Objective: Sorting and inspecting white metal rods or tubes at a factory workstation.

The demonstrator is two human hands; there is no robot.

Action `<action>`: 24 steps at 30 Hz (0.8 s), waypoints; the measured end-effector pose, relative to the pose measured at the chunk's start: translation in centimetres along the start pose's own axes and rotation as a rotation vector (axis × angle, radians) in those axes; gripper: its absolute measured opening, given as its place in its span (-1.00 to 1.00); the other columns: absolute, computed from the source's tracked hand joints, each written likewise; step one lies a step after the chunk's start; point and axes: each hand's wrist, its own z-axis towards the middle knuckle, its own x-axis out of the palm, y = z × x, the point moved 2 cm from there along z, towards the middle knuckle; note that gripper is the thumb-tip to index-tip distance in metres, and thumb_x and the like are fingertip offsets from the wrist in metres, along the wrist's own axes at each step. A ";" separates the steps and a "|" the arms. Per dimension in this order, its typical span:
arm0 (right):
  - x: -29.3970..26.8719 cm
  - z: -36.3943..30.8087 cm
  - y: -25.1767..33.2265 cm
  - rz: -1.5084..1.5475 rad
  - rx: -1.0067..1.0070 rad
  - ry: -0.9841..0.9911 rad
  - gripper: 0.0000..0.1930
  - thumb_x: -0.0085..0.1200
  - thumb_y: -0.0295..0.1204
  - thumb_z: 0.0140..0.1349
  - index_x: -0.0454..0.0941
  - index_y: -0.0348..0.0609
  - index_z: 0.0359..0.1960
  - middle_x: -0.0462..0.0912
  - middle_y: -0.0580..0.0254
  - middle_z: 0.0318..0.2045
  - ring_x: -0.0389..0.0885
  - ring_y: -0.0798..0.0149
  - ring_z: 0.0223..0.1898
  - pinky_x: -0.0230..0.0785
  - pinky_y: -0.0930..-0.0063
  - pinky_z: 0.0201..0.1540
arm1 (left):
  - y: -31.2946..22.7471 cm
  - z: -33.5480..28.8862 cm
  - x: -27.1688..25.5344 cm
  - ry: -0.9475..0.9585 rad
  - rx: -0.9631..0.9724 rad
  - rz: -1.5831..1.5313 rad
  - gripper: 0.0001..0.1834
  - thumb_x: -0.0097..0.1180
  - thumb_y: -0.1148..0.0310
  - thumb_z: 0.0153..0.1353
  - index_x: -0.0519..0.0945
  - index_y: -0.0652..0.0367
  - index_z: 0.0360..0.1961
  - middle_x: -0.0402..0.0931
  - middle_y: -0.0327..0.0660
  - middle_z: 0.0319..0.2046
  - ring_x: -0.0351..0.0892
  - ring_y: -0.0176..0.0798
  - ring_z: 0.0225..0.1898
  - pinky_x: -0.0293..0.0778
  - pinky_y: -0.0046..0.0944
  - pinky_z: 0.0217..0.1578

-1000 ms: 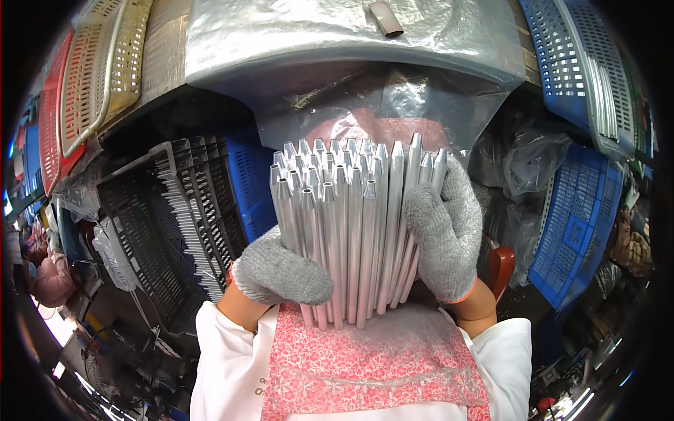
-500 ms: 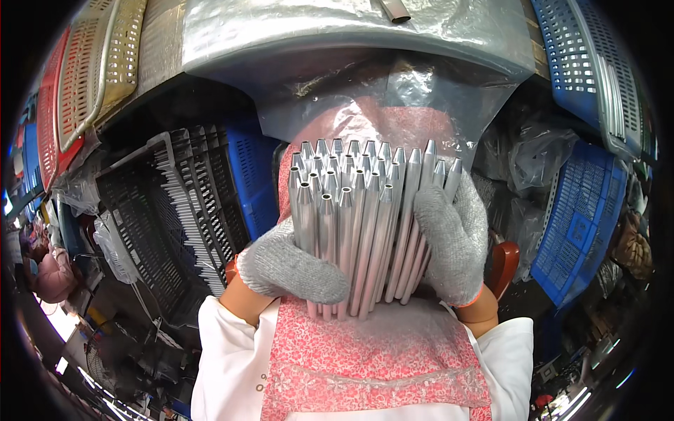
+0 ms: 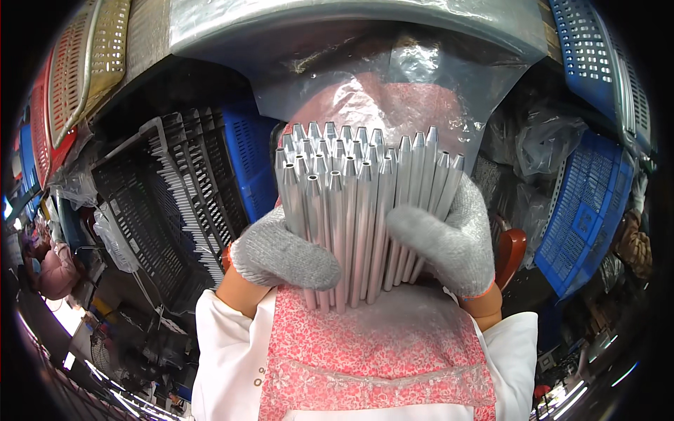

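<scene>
A thick bundle of silver metal tubes (image 3: 361, 224) with tapered, hollow upper ends stands nearly upright in front of my pink floral apron (image 3: 379, 351). My left hand (image 3: 284, 256), in a grey knitted glove, grips the bundle's left side, its thumb laid across the front. On the right side my right hand (image 3: 453, 242), gloved alike, wraps the tubes, its thumb across their front. A few tubes at the right lean outward, with a gap near the tops between them and the main group. The fingers behind the bundle are hidden.
A plastic-covered table edge (image 3: 358, 28) lies ahead, its clear sheet (image 3: 295, 88) hanging down. Black crates (image 3: 154, 217) and a blue crate (image 3: 249, 161) stand at the left. Another blue crate (image 3: 583, 210) is at the right, near clear plastic bags (image 3: 547, 144). Baskets flank the table.
The bundle and both hands have risen slightly in view. My right thumb has swung left across the tubes, and the rightmost tubes have parted from the rest at the top.
</scene>
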 end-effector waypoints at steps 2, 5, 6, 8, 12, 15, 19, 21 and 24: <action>-0.1 0.2 0.0 -0.123 -0.039 0.057 -0.59 0.21 -0.35 0.14 0.43 -0.26 -0.01 0.59 0.21 -0.20 0.55 0.40 -0.19 0.42 0.49 -0.09 | -0.1 0.0 0.1 -0.004 0.011 -0.006 -0.64 0.00 0.45 0.23 0.42 0.35 0.04 0.57 0.02 -0.21 0.65 -0.15 -0.30 0.62 -0.25 -0.31; -0.3 0.5 0.3 -0.043 0.044 0.020 -0.57 0.23 -0.34 0.12 0.44 -0.27 -0.02 0.59 0.20 -0.21 0.55 0.40 -0.20 0.42 0.50 -0.10 | -0.6 -0.1 -0.2 -0.013 0.038 -0.011 -0.65 0.00 0.46 0.23 0.43 0.35 0.03 0.57 0.02 -0.21 0.65 -0.15 -0.30 0.62 -0.25 -0.30; -0.4 0.5 0.4 -0.041 0.045 0.021 -0.57 0.23 -0.34 0.12 0.44 -0.27 -0.02 0.59 0.20 -0.21 0.55 0.40 -0.20 0.42 0.50 -0.10 | -0.8 -0.3 -0.3 -0.015 0.046 -0.012 -0.66 0.00 0.46 0.23 0.43 0.35 0.02 0.57 0.02 -0.21 0.65 -0.15 -0.30 0.62 -0.25 -0.30; -0.7 0.4 0.2 0.004 0.151 -0.005 -0.56 0.22 -0.34 0.12 0.42 -0.27 0.00 0.59 0.19 -0.20 0.54 0.38 -0.18 0.41 0.48 -0.07 | -0.9 -0.5 -0.4 -0.017 0.055 -0.021 -0.67 -0.01 0.46 0.22 0.44 0.35 0.01 0.57 0.02 -0.21 0.65 -0.16 -0.30 0.62 -0.26 -0.30; -0.3 0.6 -0.9 0.033 0.038 -0.008 -0.46 0.25 -0.35 0.09 0.34 -0.27 0.08 0.56 0.17 -0.14 0.52 0.37 -0.13 0.39 0.46 -0.03 | -1.0 -0.5 -0.3 -0.018 0.071 -0.035 -0.68 -0.01 0.47 0.22 0.45 0.35 -0.01 0.58 0.01 -0.22 0.65 -0.16 -0.30 0.62 -0.26 -0.29; -0.5 1.4 -1.4 -0.071 -0.032 0.026 -0.29 0.33 -0.39 0.00 0.19 -0.25 0.16 0.50 0.16 -0.07 0.50 0.33 -0.06 0.38 0.41 0.01 | -1.2 -0.5 -0.3 -0.017 0.084 -0.047 -0.69 -0.01 0.47 0.22 0.46 0.35 -0.02 0.58 0.01 -0.22 0.65 -0.17 -0.29 0.62 -0.26 -0.28; -0.7 1.3 -0.8 -0.052 0.009 0.027 -0.30 0.32 -0.39 0.01 0.20 -0.26 0.16 0.51 0.15 -0.07 0.50 0.33 -0.05 0.37 0.41 0.03 | -1.4 -0.6 -0.4 -0.021 0.105 -0.053 -0.71 -0.02 0.48 0.21 0.47 0.35 -0.04 0.58 0.01 -0.22 0.65 -0.17 -0.29 0.62 -0.27 -0.27; -0.9 1.3 -0.9 -0.078 0.031 0.009 -0.33 0.30 -0.40 0.03 0.21 -0.26 0.15 0.50 0.15 -0.07 0.52 0.34 -0.08 0.39 0.43 0.01 | -1.4 -0.4 -0.3 -0.014 0.111 -0.053 -0.72 -0.02 0.48 0.21 0.47 0.35 -0.05 0.58 0.01 -0.23 0.65 -0.17 -0.29 0.62 -0.27 -0.27; -0.4 1.0 -0.9 -0.075 -0.072 -0.103 -0.39 0.26 -0.41 0.07 0.25 -0.24 0.14 0.52 0.17 -0.10 0.54 0.36 -0.14 0.42 0.47 -0.05 | -1.6 -0.2 0.0 0.001 0.109 -0.049 -0.73 -0.02 0.49 0.21 0.48 0.35 -0.07 0.59 0.00 -0.23 0.65 -0.18 -0.28 0.62 -0.27 -0.26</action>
